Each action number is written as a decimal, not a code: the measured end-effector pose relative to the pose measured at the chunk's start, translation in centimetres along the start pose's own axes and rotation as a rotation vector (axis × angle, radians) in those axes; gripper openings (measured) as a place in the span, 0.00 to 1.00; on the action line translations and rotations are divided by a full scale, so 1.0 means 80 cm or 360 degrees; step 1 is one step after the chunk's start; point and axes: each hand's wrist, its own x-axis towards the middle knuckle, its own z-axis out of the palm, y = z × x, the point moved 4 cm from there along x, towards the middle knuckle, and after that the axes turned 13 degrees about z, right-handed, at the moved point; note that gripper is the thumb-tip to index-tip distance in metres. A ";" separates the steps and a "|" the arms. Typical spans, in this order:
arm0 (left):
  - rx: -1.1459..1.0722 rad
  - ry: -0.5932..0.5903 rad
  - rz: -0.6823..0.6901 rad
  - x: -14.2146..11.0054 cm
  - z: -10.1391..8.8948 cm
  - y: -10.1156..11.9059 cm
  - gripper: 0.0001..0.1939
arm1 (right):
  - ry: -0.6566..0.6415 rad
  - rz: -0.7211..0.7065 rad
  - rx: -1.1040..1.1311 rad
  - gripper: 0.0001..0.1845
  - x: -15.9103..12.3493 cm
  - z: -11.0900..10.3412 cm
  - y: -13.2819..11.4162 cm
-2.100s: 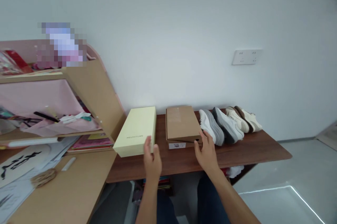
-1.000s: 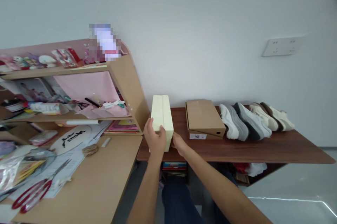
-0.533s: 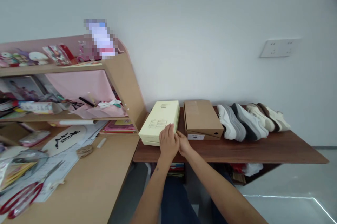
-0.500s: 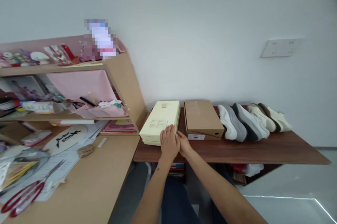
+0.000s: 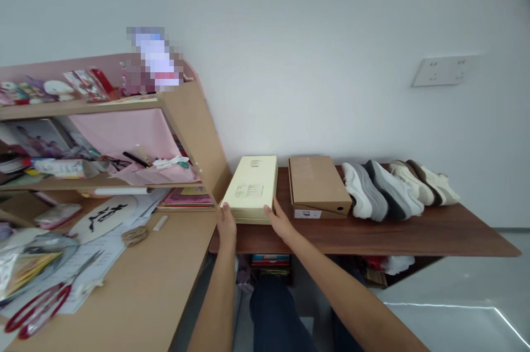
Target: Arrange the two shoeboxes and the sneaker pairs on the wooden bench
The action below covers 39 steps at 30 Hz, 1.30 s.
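Note:
A pale yellow shoebox [image 5: 255,181], lid on, lies on the dark brown tabletop [image 5: 372,239] beside the shelf unit. My left hand [image 5: 226,224] grips its near left corner, thumb on the lid's edge and fingers along the side. At the near right corner my right hand [image 5: 280,220] holds it the same way, its fingers partly hidden behind the box's side. A brown cardboard shoebox [image 5: 317,184] sits just to the right, apart from the yellow one. Further right stand grey-and-white sneakers [image 5: 372,192] and a beige pair of shoes [image 5: 424,182].
On the left, a light wooden desk [image 5: 153,275] carries red-handled scissors [image 5: 49,299], a coil of twine [image 5: 134,236] and papers. Its shelf unit [image 5: 190,131] rises close by the yellow box. A socket plate [image 5: 441,70] is on the wall.
My left hand has moved from the lid's right side to the near left corner. The yellow box has shifted slightly left and straightened, opening a wider gap to the brown box.

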 end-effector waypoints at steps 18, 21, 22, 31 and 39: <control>0.0076 0.0180 0.0199 -0.060 -0.011 0.040 0.31 | -0.0056 -0.0402 -0.0444 0.28 -0.074 -0.046 -0.023; 0.0028 -0.0074 0.0395 -0.113 0.018 0.065 0.28 | 0.0047 -0.0627 -0.0598 0.18 -0.110 -0.087 -0.042; 0.0029 -0.0189 0.0466 -0.129 0.031 0.072 0.27 | 0.0133 -0.0709 -0.0666 0.16 -0.117 -0.103 -0.051; 0.0378 -0.0590 0.1063 -0.161 0.132 0.121 0.29 | 0.0958 -0.0820 -0.1584 0.24 -0.078 -0.222 -0.091; 0.0473 -0.1015 0.1076 -0.158 0.197 0.118 0.33 | 0.0672 -0.0721 -0.1529 0.27 -0.046 -0.244 -0.060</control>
